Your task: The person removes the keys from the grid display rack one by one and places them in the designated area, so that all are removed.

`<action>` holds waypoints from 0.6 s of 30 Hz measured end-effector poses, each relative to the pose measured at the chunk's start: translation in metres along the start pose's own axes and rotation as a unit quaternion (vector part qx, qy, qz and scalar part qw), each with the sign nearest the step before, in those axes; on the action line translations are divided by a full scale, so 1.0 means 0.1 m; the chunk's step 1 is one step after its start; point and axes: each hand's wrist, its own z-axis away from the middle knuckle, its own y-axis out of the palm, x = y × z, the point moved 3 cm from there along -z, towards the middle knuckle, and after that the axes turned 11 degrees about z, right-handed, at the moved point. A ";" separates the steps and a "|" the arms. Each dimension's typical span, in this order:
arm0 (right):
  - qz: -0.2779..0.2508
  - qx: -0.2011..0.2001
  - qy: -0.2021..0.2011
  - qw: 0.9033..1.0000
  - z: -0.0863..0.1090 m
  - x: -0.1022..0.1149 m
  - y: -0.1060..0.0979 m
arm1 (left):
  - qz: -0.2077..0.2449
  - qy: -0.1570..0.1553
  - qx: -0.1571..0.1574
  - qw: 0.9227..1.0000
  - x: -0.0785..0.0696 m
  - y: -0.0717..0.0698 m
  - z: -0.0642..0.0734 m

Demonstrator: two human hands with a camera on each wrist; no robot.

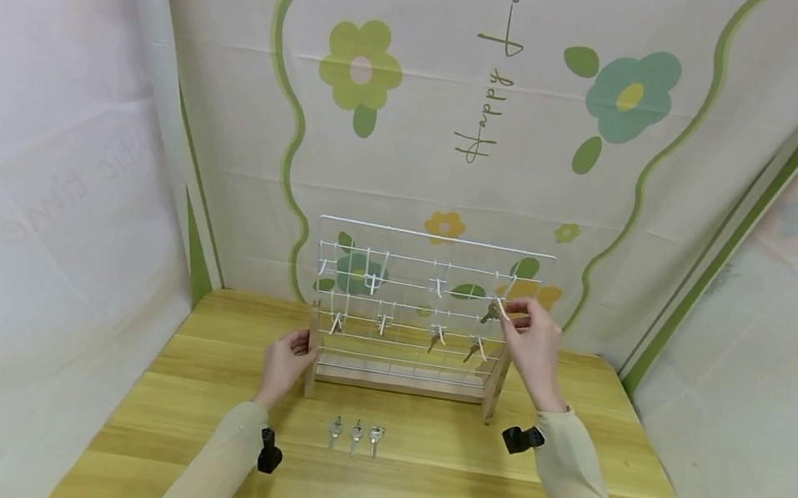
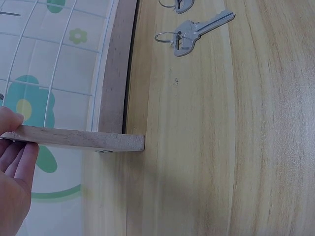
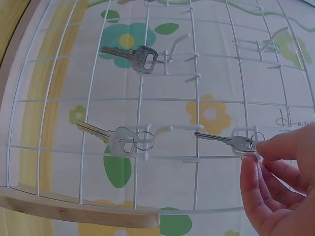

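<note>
My left hand grips the left wooden upright of a white wire grid rack, thumb on one face and fingers on the other. At the rack's upper right, my right hand pinches a key near its ring, with thumb and fingertips. That key lies close against the grid; a hook beside it is partly hidden by the fingers. In the right wrist view, two more keys, one lower and one further along, hang by rings from white hooks.
Three keys with rings lie in a row on the wooden table, the rightmost near the rack's wooden base bar. Other hooks, such as an upper one, project from the grid. A flower-printed cloth stands behind.
</note>
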 end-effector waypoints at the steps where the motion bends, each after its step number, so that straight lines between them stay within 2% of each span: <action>1: 0.003 0.004 0.000 1.000 -0.01 0.00 0.01 | 0.000 0.000 -0.001 1.000 0.00 0.00 0.00; 7: 0.006 0.004 -0.010 1.000 -0.06 0.02 0.06 | 0.001 0.002 -0.005 1.000 -0.01 0.00 0.00; 18: 0.001 0.008 0.006 1.000 -0.10 0.04 0.11 | 0.004 -0.003 -0.002 1.000 0.00 0.01 -0.01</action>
